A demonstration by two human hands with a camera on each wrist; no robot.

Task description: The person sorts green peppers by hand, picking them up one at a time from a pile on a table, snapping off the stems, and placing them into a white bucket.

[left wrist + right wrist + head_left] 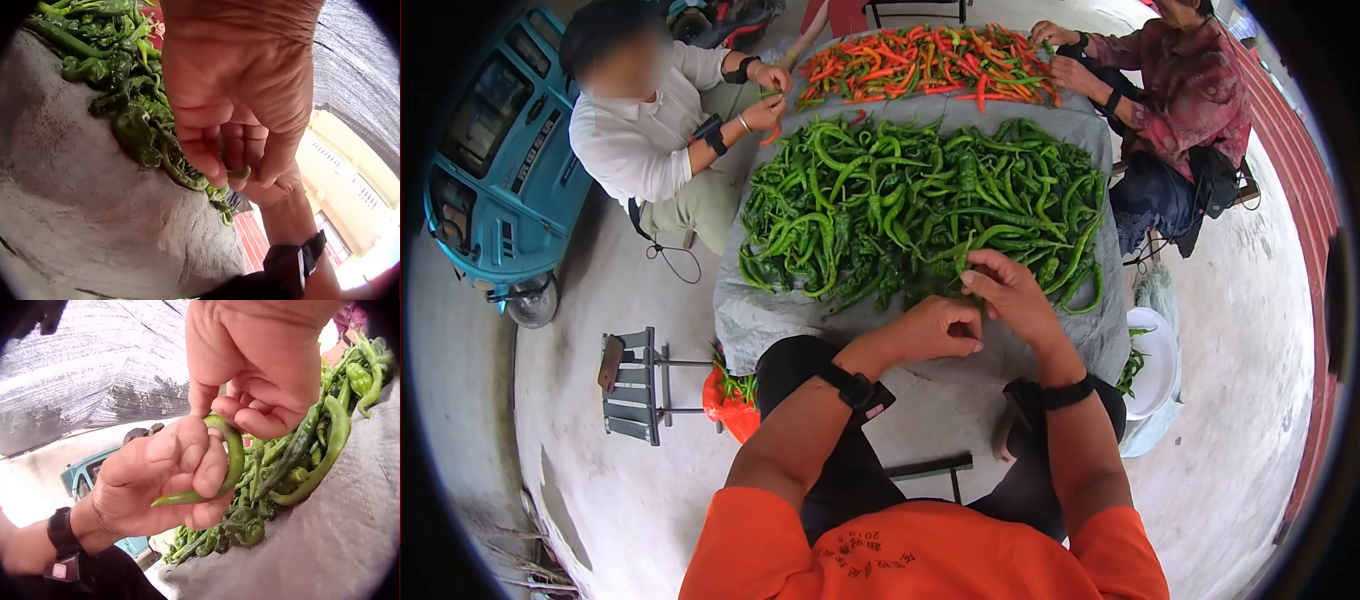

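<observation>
Close together at the near edge of the pile, my left hand (932, 328) and right hand (1012, 298) work on one green chili pepper (235, 456). Curved like a hook, it lies in the curled fingers of the left hand, its thin tip pointing out past them in the right wrist view. My right thumb and fingers pinch at its upper end, which they partly hide. From the left wrist, only a small curled green tip (240, 174) shows between the fingers. Just beyond the hands spreads a large heap of green chili peppers (900, 200).
A grey cloth (745, 325) covers the table. Red and orange chilies (920, 65) lie at its far end, with a person at each side. To the right stands a white basin (1160, 365); at left are an orange bag (730, 405) of peppers and a stool (632, 385).
</observation>
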